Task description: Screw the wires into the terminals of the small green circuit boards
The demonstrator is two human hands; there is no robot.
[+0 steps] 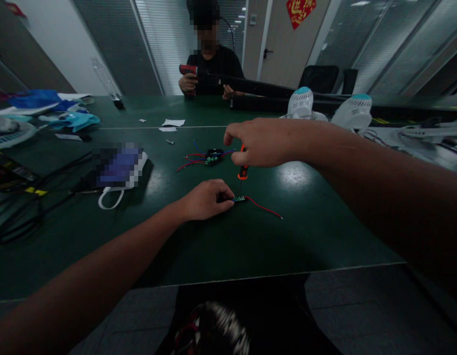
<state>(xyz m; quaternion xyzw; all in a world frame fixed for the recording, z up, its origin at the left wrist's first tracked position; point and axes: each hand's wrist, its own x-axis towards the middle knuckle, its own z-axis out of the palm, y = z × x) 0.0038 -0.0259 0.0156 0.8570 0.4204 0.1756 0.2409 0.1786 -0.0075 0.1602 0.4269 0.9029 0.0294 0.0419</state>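
Note:
My left hand (204, 199) rests on the green table (250, 241) with its fingers pinched on a small green circuit board (239, 199) that trails a red wire (263, 208). My right hand (260, 143) is closed round an orange-handled screwdriver (243, 170), held upright with its thin shaft pointing down onto the board. Just behind lies a second small board with red and blue wires (208, 159).
A face mask (119, 172) lies to the left, with dark cables (36, 197) beyond it. Paper scraps (172, 123) and blue cloths (71, 120) sit further back. White fan parts (324, 108) stand at the right. Another person (211, 64) across the table holds a red tool.

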